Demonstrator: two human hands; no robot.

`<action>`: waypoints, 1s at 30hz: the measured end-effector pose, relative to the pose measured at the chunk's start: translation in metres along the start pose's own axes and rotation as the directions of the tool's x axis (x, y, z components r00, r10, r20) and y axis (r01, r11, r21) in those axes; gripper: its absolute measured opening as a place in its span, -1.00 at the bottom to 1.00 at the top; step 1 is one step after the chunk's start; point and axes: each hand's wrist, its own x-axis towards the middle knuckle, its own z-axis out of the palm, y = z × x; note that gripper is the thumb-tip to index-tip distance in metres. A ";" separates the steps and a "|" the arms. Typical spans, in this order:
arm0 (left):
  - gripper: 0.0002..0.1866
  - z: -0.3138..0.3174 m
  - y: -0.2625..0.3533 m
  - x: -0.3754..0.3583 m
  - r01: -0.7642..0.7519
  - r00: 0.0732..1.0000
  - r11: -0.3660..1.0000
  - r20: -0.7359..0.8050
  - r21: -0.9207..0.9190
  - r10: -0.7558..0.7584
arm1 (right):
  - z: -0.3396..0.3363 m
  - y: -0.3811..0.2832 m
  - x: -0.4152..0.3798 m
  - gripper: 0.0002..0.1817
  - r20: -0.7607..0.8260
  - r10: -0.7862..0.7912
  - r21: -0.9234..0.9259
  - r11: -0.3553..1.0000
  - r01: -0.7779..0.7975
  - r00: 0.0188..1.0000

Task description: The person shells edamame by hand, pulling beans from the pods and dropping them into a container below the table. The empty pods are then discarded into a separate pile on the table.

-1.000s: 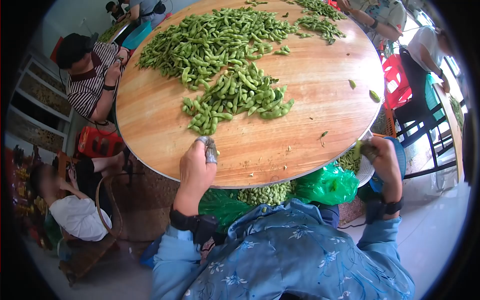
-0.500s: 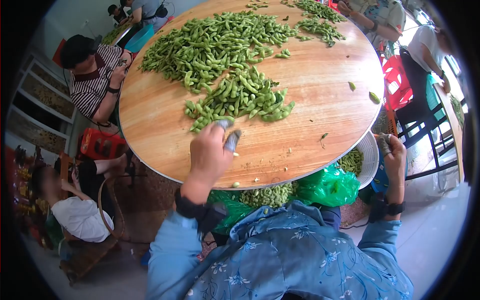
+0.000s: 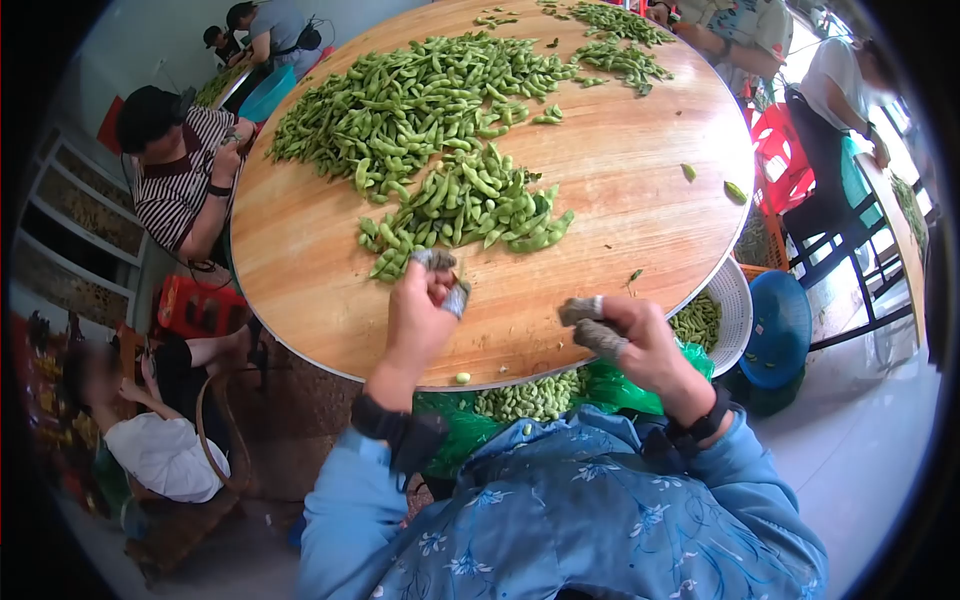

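edamame pods [image 3: 462, 195] lie in a loose heap on the round wooden surface [image 3: 620, 200], with the nearest edge of the heap just beyond my left hand [image 3: 425, 305]. left hand position: raised over the near part of the surface, fingers [image 3: 457, 297] wrapped in grey tape and curled together at the tips. i cannot tell whether a pod is pinched between them. right hand [image 3: 630, 335] position: over the near rim of the surface, right of the left hand and apart from it. its fingers [image 3: 598, 338] are also taped and bent inward; i cannot tell whether anything is held there. both wrists carry dark bands, and the sleeves are blue with a flower print.

a larger spread of pods [image 3: 420, 90] covers the far left of the surface, and a smaller patch [image 3: 615, 55] lies at the far edge. two single pods [image 3: 735, 190] lie well apart near the right rim. one loose bean [image 3: 462, 378] sits at the near rim.

below the near rim, a green bag [image 3: 530, 398] holds shelled beans. a white basket [image 3: 735, 315] with pods stands at the right, just beside a blue basin [image 3: 780, 328].

a person in a striped shirt [image 3: 175, 175] sits at the left side of the surface. other people stand at the far side.
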 end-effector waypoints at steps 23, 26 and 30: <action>-0.80 0.009 0.056 -0.052 0.238 0.919 0.813 0.395 -0.531 -0.011 | 0.025 -0.009 0.018 -0.76 0.027 -0.075 0.200 0.977 0.069 0.997; -0.87 0.011 0.059 -0.054 -0.096 0.980 0.968 0.147 -0.231 0.133 | 0.024 -0.006 0.015 -0.77 -0.050 -0.032 0.194 0.980 0.041 0.998; -0.83 0.013 0.058 -0.052 -0.317 0.944 0.943 0.130 0.099 0.304 | 0.019 -0.008 0.009 -0.77 0.133 0.032 0.213 0.975 -0.060 0.991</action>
